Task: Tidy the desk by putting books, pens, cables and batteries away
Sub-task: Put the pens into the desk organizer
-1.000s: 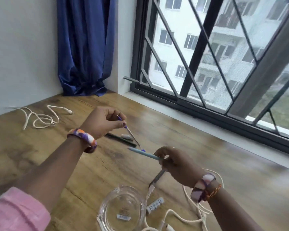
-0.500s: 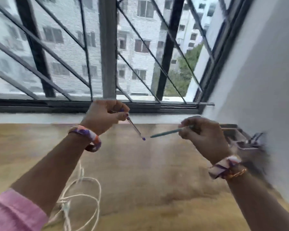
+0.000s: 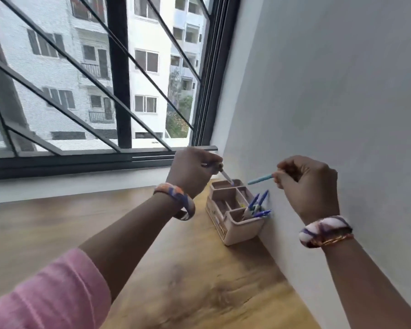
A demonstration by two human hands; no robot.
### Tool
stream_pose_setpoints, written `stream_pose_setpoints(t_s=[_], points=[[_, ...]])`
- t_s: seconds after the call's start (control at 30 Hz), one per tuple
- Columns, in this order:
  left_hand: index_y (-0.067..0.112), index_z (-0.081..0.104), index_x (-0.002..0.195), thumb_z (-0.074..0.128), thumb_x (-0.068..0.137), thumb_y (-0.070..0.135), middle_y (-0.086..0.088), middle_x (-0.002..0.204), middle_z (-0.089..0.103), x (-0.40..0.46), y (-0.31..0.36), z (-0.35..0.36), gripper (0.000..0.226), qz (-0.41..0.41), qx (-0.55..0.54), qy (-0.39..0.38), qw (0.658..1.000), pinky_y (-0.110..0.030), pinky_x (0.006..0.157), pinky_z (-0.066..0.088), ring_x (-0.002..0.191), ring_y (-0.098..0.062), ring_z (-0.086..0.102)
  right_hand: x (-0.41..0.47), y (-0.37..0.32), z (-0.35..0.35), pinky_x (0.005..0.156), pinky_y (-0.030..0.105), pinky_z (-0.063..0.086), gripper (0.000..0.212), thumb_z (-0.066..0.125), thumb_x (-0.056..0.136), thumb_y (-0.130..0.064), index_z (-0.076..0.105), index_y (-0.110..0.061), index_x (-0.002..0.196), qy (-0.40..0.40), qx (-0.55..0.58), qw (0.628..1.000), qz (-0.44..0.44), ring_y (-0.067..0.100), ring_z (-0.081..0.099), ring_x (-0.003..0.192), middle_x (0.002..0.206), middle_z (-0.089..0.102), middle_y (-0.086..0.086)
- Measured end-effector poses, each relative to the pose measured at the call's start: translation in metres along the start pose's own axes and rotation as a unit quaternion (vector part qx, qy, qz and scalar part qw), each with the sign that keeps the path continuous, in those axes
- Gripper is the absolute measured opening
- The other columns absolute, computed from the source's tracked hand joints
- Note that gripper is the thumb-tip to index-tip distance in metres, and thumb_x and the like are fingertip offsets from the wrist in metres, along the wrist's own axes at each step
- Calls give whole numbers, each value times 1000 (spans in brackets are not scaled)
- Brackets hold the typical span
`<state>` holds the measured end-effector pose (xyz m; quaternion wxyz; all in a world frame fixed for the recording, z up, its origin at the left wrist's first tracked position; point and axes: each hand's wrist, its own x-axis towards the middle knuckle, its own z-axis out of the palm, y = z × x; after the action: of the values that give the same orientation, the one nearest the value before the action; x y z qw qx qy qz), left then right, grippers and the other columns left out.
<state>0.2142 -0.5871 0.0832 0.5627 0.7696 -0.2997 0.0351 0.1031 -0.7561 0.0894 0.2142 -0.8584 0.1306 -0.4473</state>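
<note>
The clear pen [image 3: 226, 177] pinched in the left hand [image 3: 192, 170] points into the organizer's [image 3: 235, 230] rear compartment; the right hand [image 3: 306, 186] pinches a teal pen [image 3: 261, 180] above. Released tilted, either of the 2 could tip out toward the wall [image 3: 330, 91].

Bright daylight through the window [image 3: 86, 74]; slight softness, wide-angle bending at edges.

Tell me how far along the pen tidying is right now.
Done: several blue pens already stand in the organizer by the wall. In hand: the left hand holds a thin pen over it; the right hand holds a light blue pen. Left: dropping both in. Books, cables and batteries are out of view.
</note>
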Motion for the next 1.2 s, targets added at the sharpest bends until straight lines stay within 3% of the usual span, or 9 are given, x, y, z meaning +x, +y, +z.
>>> stream_pose_setpoints(t_s=[0.2,0.33,0.4,0.5,0.6,0.73,0.87,1.03,1.2], points=[[9,75,94,69,80,10,1,78,71,-2,11,19,16,51,69,-39,996,-13,72,51,53,10,55,-1,18,0,62,42,57,9,79,70,-11,71,-7,72,-16,23,1000,5,24,66,56,60,67,8],[8,75,90,68,79,8,-5,80,74,-7,18,21,13,76,91,-54,991,-20,71,53,60,0,59,-5,17,0,61,23,51,8,72,78,-12,72,-4,79,54,14,998,-41,20,64,57,70,70,9],[7,75,89,68,79,7,-6,79,74,-9,21,20,12,87,92,-58,990,-23,73,52,70,-3,62,-4,16,-1,63,27,52,13,64,85,-12,71,-1,88,104,11,993,-60,22,65,62,78,70,12],[10,75,94,67,81,11,-6,84,74,-12,21,23,15,91,152,-111,978,-10,68,47,70,-8,65,0,10,0,51,33,55,18,56,91,-13,70,-3,97,104,51,991,-69,14,64,55,83,66,9],[12,70,107,70,79,15,-9,98,72,-19,16,30,28,51,212,-185,958,-25,81,51,87,-22,67,1,-2,1,45,23,50,12,67,84,-16,70,-8,93,-7,52,998,-32,10,59,48,83,66,2],[11,70,104,70,77,13,-7,101,70,-26,13,20,26,32,214,-182,959,-29,82,51,82,-20,63,10,-14,4,64,23,48,11,77,72,-11,68,-16,73,-264,-85,960,39,9,58,63,75,64,0],[11,69,106,71,79,16,-6,100,70,-34,14,-3,28,35,229,-181,956,-28,84,49,88,-19,64,17,-21,16,77,17,42,32,54,81,2,69,-9,107,-435,-196,877,59,20,59,105,116,64,9],[10,69,106,70,79,15,-4,97,70,-48,13,-35,27,36,240,-164,956,-21,82,46,83,-15,63,15,-25,35,69,26,48,24,63,77,-5,67,-15,98,-471,-299,830,-28,26,63,92,105,67,7],[10,70,103,70,79,19,-5,94,70,-66,5,-63,26,18,255,-157,954,-29,85,50,83,-17,64,16,-40,41,66,26,45,28,72,67,-4,67,-15,93,-504,-385,769,-81,26,63,87,101,65,6]])
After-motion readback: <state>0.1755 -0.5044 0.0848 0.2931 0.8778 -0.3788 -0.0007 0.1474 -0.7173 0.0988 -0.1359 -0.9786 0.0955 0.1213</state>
